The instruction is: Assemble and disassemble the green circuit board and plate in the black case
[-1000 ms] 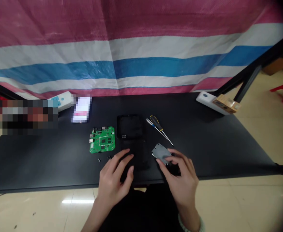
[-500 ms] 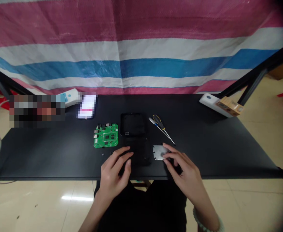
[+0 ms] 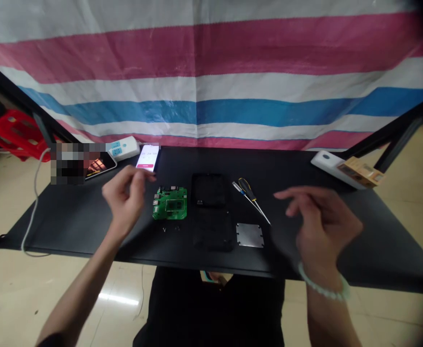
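Silver plate (image 3: 250,235) lies flat — right hand (image 3: 323,226) loosely bent, empty; left hand (image 3: 125,197) curled, hold unclear

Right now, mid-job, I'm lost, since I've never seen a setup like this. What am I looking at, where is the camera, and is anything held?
There is no machine here: these are a person's bare hands, seen by one camera worn on the head, looking forward and down. The left hand and right hand appear raised over a black table. From left to right lie a lit phone, a green circuit board, an open black case with a dark panel nearer the person, a silver metal plate and two screwdrivers. I can make out nothing held in either hand, though blur hides detail at the left one.
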`<state>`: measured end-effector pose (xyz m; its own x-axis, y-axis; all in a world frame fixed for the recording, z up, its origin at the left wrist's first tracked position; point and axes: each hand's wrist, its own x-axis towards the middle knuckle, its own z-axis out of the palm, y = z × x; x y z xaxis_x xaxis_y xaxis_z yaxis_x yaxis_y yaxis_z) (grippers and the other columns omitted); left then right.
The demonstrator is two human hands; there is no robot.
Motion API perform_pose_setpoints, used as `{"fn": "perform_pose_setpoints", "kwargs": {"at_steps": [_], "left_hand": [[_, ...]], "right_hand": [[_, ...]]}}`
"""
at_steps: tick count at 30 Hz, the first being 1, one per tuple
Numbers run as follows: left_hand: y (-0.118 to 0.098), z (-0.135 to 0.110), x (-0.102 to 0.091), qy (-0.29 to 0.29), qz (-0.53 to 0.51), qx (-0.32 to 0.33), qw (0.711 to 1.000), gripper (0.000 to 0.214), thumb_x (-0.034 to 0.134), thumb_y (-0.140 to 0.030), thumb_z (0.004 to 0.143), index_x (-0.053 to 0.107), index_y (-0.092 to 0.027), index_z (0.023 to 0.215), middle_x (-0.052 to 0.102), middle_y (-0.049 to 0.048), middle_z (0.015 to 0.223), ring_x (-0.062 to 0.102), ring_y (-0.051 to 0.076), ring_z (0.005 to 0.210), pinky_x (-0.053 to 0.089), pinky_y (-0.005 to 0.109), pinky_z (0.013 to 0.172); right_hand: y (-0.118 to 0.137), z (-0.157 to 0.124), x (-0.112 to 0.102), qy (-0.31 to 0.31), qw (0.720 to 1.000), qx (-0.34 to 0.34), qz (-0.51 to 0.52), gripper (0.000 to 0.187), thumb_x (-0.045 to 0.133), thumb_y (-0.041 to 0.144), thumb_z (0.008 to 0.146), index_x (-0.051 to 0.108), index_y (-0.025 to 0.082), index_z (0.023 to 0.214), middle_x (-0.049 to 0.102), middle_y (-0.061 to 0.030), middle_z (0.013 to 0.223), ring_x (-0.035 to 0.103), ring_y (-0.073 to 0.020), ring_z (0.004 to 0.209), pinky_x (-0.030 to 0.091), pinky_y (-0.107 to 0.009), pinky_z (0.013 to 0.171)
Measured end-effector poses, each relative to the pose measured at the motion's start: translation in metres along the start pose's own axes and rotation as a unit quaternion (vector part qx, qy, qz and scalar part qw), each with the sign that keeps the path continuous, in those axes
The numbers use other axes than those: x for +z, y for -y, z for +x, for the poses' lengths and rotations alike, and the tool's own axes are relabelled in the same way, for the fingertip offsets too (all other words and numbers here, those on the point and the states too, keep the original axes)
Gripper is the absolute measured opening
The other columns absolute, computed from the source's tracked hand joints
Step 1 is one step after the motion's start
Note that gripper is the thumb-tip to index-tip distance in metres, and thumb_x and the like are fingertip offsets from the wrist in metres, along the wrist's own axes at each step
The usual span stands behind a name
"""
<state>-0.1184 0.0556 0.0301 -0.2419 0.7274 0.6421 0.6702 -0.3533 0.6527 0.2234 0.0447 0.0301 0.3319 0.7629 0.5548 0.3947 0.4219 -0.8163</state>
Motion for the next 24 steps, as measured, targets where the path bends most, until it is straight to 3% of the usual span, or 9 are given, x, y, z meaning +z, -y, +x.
{"fn": "perform_pose_setpoints", "kwargs": {"at_steps": [2, 4, 7, 10, 16, 20, 24], "left_hand": [[0.018, 0.024, 0.024, 0.137, 0.016, 0.076, 0.987, 0.038, 0.049, -0.039, 0.108, 0.076, -0.016, 0.096, 0.074, 0.0039, 0.082, 0.061, 0.014, 0.067, 0.046, 0.026, 0.065], [0.037, 0.039, 0.045, 0.297, 0.030, 0.131, 0.945, 0.037, 0.049, -0.040, 0.107, 0.077, -0.015, 0.106, 0.077, 0.0055, 0.090, 0.066, 0.015, 0.073, 0.047, 0.025, 0.068], [0.061, 0.044, 0.058, 0.332, 0.044, 0.142, 0.931, 0.036, 0.048, -0.037, 0.106, 0.076, -0.016, 0.103, 0.078, 0.0075, 0.097, 0.071, 0.018, 0.084, 0.048, 0.027, 0.073], [0.074, 0.039, 0.054, 0.360, 0.041, 0.142, 0.921, 0.031, 0.053, -0.035, 0.105, 0.075, -0.017, 0.094, 0.076, 0.0060, 0.091, 0.070, 0.018, 0.082, 0.047, 0.027, 0.072], [0.080, 0.046, 0.044, 0.474, -0.010, 0.066, 0.878, 0.019, 0.064, -0.034, 0.097, 0.075, -0.018, 0.096, 0.070, 0.0037, 0.092, 0.063, 0.013, 0.068, 0.046, 0.026, 0.063], [0.082, 0.053, 0.038, 0.517, -0.032, 0.026, 0.855, 0.023, 0.073, -0.038, 0.091, 0.074, -0.019, 0.104, 0.067, 0.0041, 0.097, 0.064, 0.014, 0.073, 0.051, 0.026, 0.065], [0.088, 0.054, 0.035, 0.533, -0.016, 0.026, 0.846, 0.020, 0.076, -0.033, 0.086, 0.072, -0.019, 0.100, 0.066, 0.0036, 0.098, 0.064, 0.015, 0.076, 0.050, 0.026, 0.068]], "right_hand": [[-0.007, 0.038, 0.027, 0.074, 0.996, -0.047, 0.019, 0.015, 0.064, 0.033, 0.104, 0.075, 0.023, 0.099, 0.078, -0.0012, 0.082, 0.057, -0.0127, 0.056, 0.045, -0.029, 0.055], [-0.024, 0.067, 0.053, 0.160, 0.983, -0.092, 0.013, 0.018, 0.061, 0.033, 0.105, 0.074, 0.021, 0.101, 0.080, -0.0022, 0.086, 0.064, -0.0129, 0.063, 0.049, -0.028, 0.061], [-0.053, 0.080, 0.077, 0.215, 0.966, -0.140, -0.024, 0.021, 0.056, 0.030, 0.106, 0.075, 0.020, 0.104, 0.080, -0.0019, 0.087, 0.067, -0.0126, 0.064, 0.051, -0.028, 0.063], [-0.070, 0.069, 0.076, 0.223, 0.950, -0.202, -0.087, 0.018, 0.058, 0.023, 0.104, 0.075, 0.021, 0.107, 0.080, -0.0007, 0.085, 0.069, -0.0129, 0.065, 0.051, -0.027, 0.064], [-0.073, 0.058, 0.064, 0.198, 0.935, -0.268, -0.125, 0.018, 0.059, 0.015, 0.102, 0.074, 0.023, 0.110, 0.080, -0.0002, 0.084, 0.070, -0.0140, 0.063, 0.054, -0.028, 0.065], [-0.080, 0.064, 0.065, 0.193, 0.931, -0.278, -0.138, 0.019, 0.059, 0.013, 0.101, 0.074, 0.021, 0.110, 0.081, -0.0022, 0.088, 0.074, -0.0156, 0.068, 0.056, -0.028, 0.066], [-0.083, 0.066, 0.064, 0.188, 0.927, -0.288, -0.150, 0.019, 0.059, 0.012, 0.101, 0.074, 0.021, 0.110, 0.082, -0.0028, 0.088, 0.075, -0.0163, 0.068, 0.057, -0.029, 0.067]]}}
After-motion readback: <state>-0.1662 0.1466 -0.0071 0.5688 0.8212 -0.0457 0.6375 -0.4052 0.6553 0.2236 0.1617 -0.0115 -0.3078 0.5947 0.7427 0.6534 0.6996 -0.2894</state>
